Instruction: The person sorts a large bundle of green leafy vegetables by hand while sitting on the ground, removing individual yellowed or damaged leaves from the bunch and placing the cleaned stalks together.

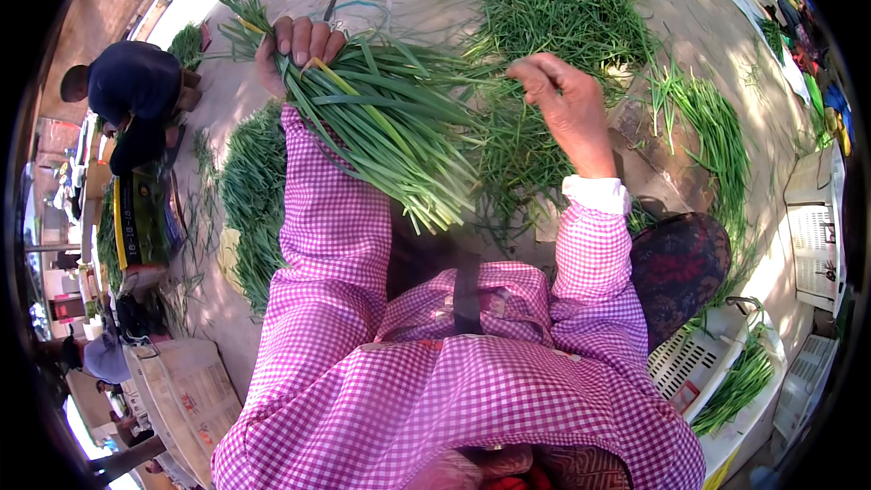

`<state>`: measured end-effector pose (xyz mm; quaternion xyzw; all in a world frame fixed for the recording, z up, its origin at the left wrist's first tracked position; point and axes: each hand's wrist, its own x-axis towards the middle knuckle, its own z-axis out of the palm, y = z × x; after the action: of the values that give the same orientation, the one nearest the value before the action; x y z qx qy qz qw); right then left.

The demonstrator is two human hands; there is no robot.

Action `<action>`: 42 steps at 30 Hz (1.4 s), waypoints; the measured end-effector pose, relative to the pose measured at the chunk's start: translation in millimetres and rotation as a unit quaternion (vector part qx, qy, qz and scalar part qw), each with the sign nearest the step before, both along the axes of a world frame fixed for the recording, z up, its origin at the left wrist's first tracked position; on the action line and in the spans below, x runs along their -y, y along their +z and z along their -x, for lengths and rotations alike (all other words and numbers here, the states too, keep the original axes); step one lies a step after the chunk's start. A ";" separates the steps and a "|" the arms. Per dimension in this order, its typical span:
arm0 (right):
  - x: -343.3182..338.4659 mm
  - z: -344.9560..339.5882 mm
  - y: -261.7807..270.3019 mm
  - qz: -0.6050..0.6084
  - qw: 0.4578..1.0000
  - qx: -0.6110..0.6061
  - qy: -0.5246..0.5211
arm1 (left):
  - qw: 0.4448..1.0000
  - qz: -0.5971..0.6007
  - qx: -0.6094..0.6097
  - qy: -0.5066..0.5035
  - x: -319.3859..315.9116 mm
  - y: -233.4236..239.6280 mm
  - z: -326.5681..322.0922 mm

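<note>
My left hand [303,49] is closed around a thick bunch of long green leaves, likely garlic chives [381,116], with a few yellowed blades among them. The bunch slants down to the right, its pale ends fanned out above my lap. My right hand [554,92] is raised to the right of the bunch, thumb and fingertips drawn together near some thin blades; whether it pinches any of them cannot be told. Behind and below it, a loose heap of green blades [558,7] covers the ground.
Left of my sleeve stands a dense pile of greens [255,197]. More long leaves [714,129] lie at the right. A white plastic crate [694,357] with greens is at the lower right. A person in dark clothes [136,85] bends over at the far left, near a cardboard box [184,395].
</note>
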<state>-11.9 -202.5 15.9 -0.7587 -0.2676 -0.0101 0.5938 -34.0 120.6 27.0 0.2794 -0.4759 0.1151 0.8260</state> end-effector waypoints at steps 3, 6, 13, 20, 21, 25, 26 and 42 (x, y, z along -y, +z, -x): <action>-40.4 25.2 -7.9 0.071 0.996 0.050 0.002 | 1.000 0.017 0.000 -0.012 13.8 5.5 2.0; -58.6 36.4 -16.4 0.015 0.997 0.073 0.007 | 0.999 0.033 -0.010 -0.011 19.7 6.2 5.9; 11.4 -17.4 -12.3 -0.133 0.983 -0.026 -0.121 | 0.999 0.031 0.010 -0.041 8.6 6.2 6.7; 76.1 -62.0 -56.4 0.056 0.941 -0.083 -0.323 | 1.000 -0.007 -0.001 -0.028 -11.5 2.3 9.8; 75.8 -62.2 -61.6 0.133 0.929 0.017 -0.346 | 0.999 -0.013 0.002 -0.031 -12.5 3.0 8.6; 61.5 -58.5 -73.4 0.238 0.904 0.190 -0.300 | 0.998 -0.044 0.011 -0.043 -16.5 6.1 7.7; 54.8 -57.9 -71.4 0.189 0.945 0.119 -0.239 | 0.997 -0.052 0.016 -0.050 -17.0 7.0 6.8; -26.7 -19.4 -67.9 -0.213 0.939 -0.268 -0.035 | 0.990 -0.077 0.023 -0.112 16.1 18.5 2.7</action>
<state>7.5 -175.8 -52.0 -0.5979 -0.0634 0.1166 0.7905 -36.7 104.5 45.5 0.2840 -0.5302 -0.0088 0.7988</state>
